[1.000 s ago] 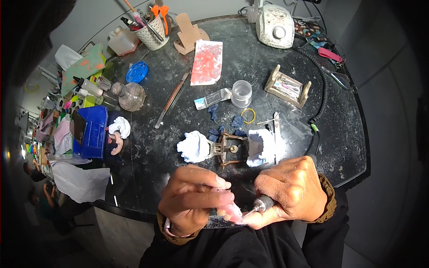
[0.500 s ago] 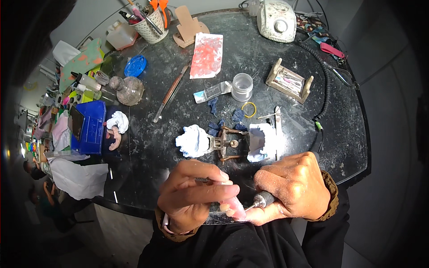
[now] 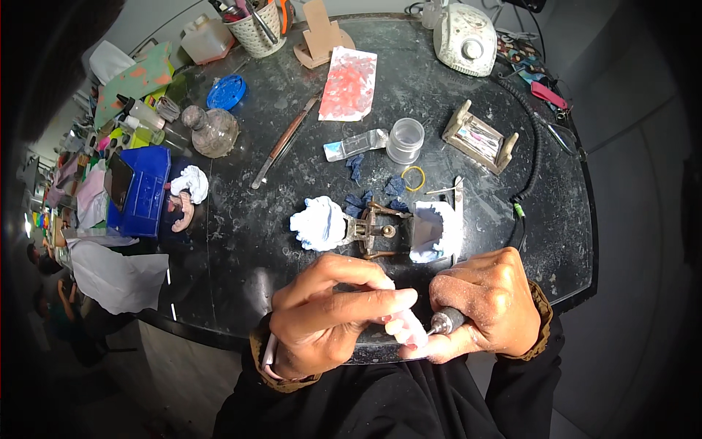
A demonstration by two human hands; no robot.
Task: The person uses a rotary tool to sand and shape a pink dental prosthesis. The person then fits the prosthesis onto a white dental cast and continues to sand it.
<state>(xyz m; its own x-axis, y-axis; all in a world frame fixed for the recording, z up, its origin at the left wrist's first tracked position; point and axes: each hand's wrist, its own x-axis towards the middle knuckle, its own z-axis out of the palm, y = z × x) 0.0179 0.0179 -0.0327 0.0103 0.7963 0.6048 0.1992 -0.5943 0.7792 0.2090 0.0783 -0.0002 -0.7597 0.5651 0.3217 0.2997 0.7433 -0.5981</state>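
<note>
Between the bent fingers of my left hand (image 3: 325, 316) is a pink denture (image 3: 406, 329) with pale teeth, held over the bench's near edge. My right hand (image 3: 488, 304), dusted with white powder, is wrapped round a dark rotary handpiece (image 3: 448, 320). The handpiece's thin metal bur points left and meets the denture's right end, beside my right thumb; exact contact is hard to make out. Just beyond both hands lies an opened metal articulator (image 3: 379, 231), with a white plaster cast (image 3: 319, 223) on its left and another plaster cast (image 3: 431, 233) on its right.
A blue box (image 3: 148, 192) stands left, beside a pink horseshoe-shaped piece (image 3: 183, 214). Farther back are a knife (image 3: 285, 143), a clear jar (image 3: 405, 140), a bur stand (image 3: 479, 137) and a white control unit (image 3: 466, 40). A coiled cord (image 3: 537, 139) runs down the right side.
Both hands sit slightly farther right in the picture, still gripping the denture and handpiece. The denture has turned, showing more of its teeth. The whole view has shifted a little.
</note>
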